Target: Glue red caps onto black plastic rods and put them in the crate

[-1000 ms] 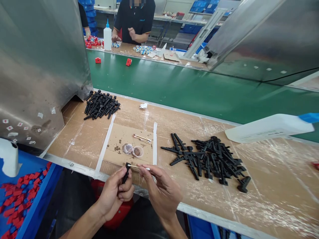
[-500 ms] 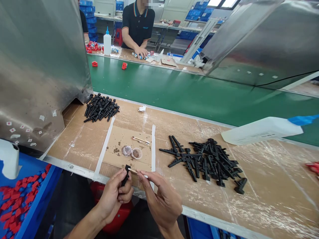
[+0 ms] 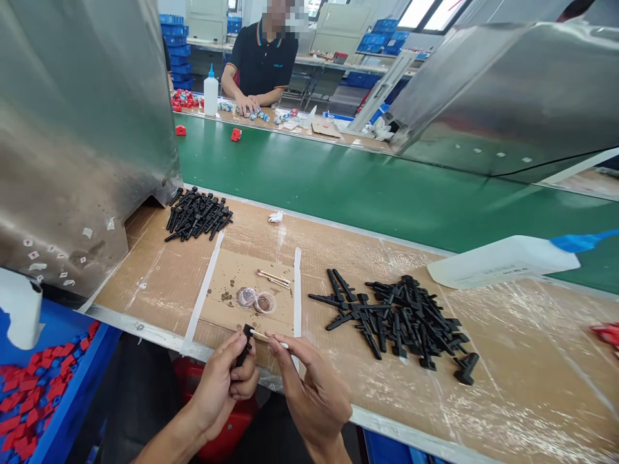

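Note:
Pinched in my left hand (image 3: 226, 370) is a small black plastic part (image 3: 245, 341), held up near the table's front edge. My right hand (image 3: 312, 390) grips a cotton swab (image 3: 264, 336) between thumb and fingers; its far tip meets the black part's upper end. Just beyond my hands, two small clear cups (image 3: 265, 303) sit side by side on a spotted cardboard sheet (image 3: 217, 264), one with brownish liquid. Several more swabs (image 3: 273, 278) lie behind them. To the right spreads a heap of black parts (image 3: 411, 316); another pile (image 3: 199, 214) is at the back left.
A white squeeze bottle (image 3: 503, 261) lies tilted at the right. Behind the table runs a green conveyor belt (image 3: 338, 187) carrying red pieces (image 3: 236, 135). Metal housings (image 3: 82, 129) flank it. At lower left stands a blue bin (image 3: 72, 412) of red parts. A co-worker (image 3: 265, 61) sits opposite.
My hands keep their hold, with the swab still at the black part. The view has tilted slightly upward. Across the belt, the co-worker's hands have shifted left.

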`<state>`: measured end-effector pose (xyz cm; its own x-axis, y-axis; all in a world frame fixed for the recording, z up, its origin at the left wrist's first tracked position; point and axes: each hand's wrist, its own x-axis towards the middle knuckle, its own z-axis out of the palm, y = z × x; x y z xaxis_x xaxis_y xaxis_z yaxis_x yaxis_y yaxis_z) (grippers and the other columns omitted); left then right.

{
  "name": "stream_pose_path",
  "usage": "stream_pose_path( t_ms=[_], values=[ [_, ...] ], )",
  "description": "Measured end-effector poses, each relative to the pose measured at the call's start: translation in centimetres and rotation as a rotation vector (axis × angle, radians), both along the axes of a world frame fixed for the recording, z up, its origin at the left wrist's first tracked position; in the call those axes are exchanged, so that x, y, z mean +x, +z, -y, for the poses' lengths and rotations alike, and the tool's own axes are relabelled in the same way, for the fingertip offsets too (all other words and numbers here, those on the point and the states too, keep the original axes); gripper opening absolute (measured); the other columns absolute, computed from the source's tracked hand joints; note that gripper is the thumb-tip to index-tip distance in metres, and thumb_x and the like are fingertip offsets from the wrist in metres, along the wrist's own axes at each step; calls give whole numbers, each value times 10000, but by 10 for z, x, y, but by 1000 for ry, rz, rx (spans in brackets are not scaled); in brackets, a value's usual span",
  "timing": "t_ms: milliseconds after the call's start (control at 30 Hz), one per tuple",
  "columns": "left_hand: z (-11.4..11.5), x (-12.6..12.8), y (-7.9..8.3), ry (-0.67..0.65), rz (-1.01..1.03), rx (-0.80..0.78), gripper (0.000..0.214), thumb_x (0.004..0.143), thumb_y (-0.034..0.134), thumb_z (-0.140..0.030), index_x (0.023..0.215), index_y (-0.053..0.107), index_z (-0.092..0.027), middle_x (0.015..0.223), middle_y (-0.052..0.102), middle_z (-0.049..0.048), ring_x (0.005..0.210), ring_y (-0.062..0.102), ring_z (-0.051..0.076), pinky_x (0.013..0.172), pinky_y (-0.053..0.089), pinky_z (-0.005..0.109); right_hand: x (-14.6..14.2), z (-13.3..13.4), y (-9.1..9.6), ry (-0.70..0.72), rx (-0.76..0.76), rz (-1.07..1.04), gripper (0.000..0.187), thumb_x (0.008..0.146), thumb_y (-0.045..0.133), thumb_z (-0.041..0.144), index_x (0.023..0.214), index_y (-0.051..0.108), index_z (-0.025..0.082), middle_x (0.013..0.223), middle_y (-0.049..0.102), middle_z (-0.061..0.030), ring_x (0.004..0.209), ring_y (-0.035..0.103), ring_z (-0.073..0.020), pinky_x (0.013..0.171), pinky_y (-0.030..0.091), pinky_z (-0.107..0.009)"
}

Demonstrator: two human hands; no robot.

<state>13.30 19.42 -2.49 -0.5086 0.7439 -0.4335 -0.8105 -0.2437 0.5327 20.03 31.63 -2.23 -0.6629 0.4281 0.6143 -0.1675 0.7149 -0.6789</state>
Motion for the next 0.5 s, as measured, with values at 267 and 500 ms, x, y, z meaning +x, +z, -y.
stream_pose_path(
  t_ms=[267, 500],
  values=[
    [6, 2, 0, 21, 23, 12, 309, 905, 533, -467, 866, 511, -161, 511, 212, -116, 406, 112, 39, 434, 91, 206, -15, -13, -4, -236, -517, 50, 163, 831, 713, 303, 923, 729, 170, 841, 754, -65, 688, 701, -176, 625, 584, -268],
    [23, 13, 5, 15, 66, 95, 298, 878, 584, -442, 864, 533, -148, 508, 216, -117, 413, 103, 38, 433, 100, 199, -34, -31, -9, -176, -483, 198, 393, 805, 705, 453, 1062, 719, 157, 995, 744, -104, 807, 662, -203, 771, 544, -334]
  ],
)
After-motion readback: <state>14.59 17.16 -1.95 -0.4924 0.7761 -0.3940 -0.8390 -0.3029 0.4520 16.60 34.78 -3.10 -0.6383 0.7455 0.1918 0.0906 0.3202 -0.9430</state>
